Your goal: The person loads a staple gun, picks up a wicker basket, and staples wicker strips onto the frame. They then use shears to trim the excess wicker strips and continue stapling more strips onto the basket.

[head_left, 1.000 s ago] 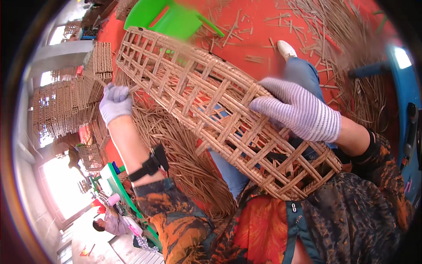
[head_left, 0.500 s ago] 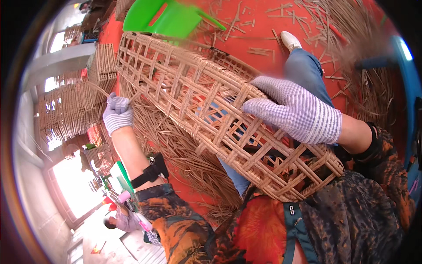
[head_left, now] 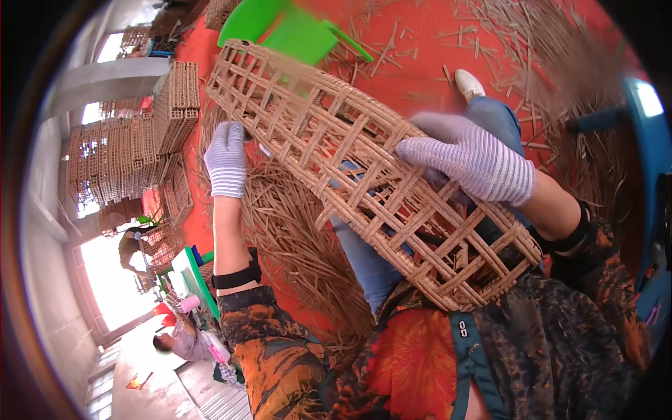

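A long woven basket (head_left: 357,157) of brown strips, with an open lattice of square holes, lies slanted across my lap, its far end up to the left. My right hand (head_left: 476,154), in a white and purple striped knit glove, grips its upper edge. My left hand (head_left: 226,159), gloved alike, is beside the basket's lower left side near the far end. Its fingers are drawn together, and what they hold, if anything, I cannot make out. A small pale thing shows just right of it, too small to name.
A heap of loose brown strips (head_left: 297,241) lies on the red floor (head_left: 420,42) below the basket. Beyond stands a green chair (head_left: 301,35); at right, a blue chair (head_left: 644,133). Woven baskets (head_left: 112,154) are stacked at left. A person (head_left: 189,339) is at lower left.
My left hand has moved right and up, close to the basket's side; the strip it held out earlier no longer shows. The basket has tilted slightly, while my right hand keeps its grip.
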Demonstrator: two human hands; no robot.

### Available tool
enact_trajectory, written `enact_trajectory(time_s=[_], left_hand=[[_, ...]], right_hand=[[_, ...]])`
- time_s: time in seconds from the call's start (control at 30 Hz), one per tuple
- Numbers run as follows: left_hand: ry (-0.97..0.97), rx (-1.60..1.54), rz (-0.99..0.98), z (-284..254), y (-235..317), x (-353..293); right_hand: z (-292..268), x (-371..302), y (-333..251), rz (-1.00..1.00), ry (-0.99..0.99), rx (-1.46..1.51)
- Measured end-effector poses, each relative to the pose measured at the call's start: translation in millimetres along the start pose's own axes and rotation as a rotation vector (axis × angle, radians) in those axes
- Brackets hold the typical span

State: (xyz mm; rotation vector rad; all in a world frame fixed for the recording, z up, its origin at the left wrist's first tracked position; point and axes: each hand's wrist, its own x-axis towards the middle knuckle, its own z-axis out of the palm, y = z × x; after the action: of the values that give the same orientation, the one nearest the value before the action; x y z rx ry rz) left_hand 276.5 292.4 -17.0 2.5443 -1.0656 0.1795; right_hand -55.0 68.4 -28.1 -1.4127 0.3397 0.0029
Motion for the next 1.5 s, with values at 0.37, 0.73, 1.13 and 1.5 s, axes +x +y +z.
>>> enact_trajectory(time_s=[0.37,0.73,1.13,1.5], left_hand=[[-0.179,-1.245,-0.446,55.5,40.0,-6.1],[-0.158,-1.799,-0.335,123.2,27.4,-60.5],[0.047,-1.459,-0.224,116.5,67.2,-82.5],[-0.18,-1.428,-0.198,106.6,38.8,-53.7]], right_hand=[[-92.7,14.4,14.3,0.223,0.023,-0.229],[-57.0,-3.7,-26.9,-0.039,0.016,-1.496],[-8.0,41.2,-7.1,-0.761,0.035,-1.628],[-11.3,37.7,-6.2,-0.744,0.03,-1.626]])
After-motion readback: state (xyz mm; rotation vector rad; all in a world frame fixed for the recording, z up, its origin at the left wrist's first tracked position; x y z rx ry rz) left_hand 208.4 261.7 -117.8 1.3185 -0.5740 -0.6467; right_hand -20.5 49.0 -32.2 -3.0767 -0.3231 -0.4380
